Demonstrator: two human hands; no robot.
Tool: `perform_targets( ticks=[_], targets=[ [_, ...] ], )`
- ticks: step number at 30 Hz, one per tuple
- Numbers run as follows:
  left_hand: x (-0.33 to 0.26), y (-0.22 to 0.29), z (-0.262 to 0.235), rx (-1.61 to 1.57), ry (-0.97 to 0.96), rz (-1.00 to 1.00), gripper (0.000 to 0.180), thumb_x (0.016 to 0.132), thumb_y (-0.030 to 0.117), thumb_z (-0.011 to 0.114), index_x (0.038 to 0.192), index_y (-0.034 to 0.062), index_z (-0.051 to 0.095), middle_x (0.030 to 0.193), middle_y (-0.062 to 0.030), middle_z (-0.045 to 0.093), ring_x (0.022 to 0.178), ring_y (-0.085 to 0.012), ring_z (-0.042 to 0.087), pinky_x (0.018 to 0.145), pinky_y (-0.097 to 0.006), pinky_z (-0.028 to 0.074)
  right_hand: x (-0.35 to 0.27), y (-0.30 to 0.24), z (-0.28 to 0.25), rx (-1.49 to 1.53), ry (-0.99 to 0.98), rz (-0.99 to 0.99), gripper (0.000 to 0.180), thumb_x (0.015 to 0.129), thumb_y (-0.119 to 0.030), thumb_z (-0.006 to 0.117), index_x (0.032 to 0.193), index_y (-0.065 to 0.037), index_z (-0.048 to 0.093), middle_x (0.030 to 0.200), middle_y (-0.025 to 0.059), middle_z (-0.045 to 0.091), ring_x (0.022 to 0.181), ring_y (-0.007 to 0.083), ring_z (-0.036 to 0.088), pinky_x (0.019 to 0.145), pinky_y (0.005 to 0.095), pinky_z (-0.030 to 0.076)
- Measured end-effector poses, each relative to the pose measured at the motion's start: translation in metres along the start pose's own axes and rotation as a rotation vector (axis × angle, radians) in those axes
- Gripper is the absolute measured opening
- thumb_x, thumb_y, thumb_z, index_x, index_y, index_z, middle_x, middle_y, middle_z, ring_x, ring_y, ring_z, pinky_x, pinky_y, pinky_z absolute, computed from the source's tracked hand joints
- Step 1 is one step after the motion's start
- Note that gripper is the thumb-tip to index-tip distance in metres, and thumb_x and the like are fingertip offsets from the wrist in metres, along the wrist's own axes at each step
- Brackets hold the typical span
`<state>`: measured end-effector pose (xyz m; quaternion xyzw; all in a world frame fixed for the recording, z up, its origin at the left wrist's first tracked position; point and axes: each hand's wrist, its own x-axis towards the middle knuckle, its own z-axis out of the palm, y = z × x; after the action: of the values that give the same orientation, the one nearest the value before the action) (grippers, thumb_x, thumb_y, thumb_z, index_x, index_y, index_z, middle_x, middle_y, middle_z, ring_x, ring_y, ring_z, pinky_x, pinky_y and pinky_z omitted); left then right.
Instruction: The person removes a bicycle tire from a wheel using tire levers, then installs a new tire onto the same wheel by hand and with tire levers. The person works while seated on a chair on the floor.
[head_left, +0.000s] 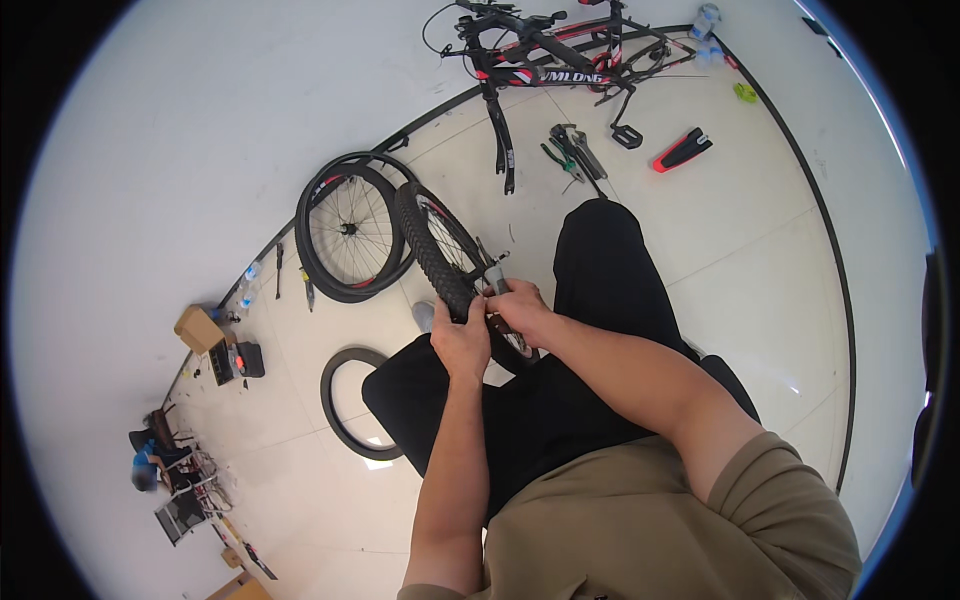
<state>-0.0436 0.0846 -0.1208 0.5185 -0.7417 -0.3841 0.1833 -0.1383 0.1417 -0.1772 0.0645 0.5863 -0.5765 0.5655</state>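
Here, mid-frame, our left hand (458,345) and right hand (520,312) clamp one knobby wheel (432,255); a second wheel (348,232) and one loose tyre (335,405) lie left.

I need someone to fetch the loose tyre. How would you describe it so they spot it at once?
Start at the seated person's black trousers. On the tiled floor beside their left knee lies a bare black tyre, flat. Unlike the spoked wheel against the wall, it has no rim or spokes.

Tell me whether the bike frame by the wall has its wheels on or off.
Off. The bike frame lies on the floor with a bare fork; one wheel leans on the wall, and both hands grip another wheel.
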Motion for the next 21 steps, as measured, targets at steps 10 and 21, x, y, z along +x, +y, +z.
perform_targets(
  ticks=[10, 21],
  targets=[
    [0.010, -0.025, 0.004, -0.016, -0.030, 0.049, 0.025, 0.092, 0.008, 0.069, 0.113, -0.0062, 0.065, 0.091, -0.0122, 0.074, 0.078, -0.0184, 0.068, 0.073, -0.034, 0.055, -0.008, -0.010, 0.008, 0.081, 0.049, 0.011, 0.020, 0.082, -0.005, 0.070, 0.101, -0.005, 0.064, 0.077, 0.0038, 0.062, 0.062, 0.0142, 0.057, 0.051, 0.0320, 0.044],
    [0.034, -0.031, 0.007, -0.166, -0.073, 0.075, 0.029, 0.097, 0.008, 0.068, 0.123, -0.0039, 0.062, 0.094, -0.0066, 0.071, 0.082, -0.0133, 0.065, 0.075, -0.030, 0.053, 0.008, 0.004, 0.004, -0.169, 0.066, -0.044, 0.034, 0.076, -0.021, 0.075, 0.104, -0.002, 0.070, 0.098, 0.0133, 0.073, 0.091, 0.0239, 0.068, 0.079, 0.0376, 0.052]
  ],
)
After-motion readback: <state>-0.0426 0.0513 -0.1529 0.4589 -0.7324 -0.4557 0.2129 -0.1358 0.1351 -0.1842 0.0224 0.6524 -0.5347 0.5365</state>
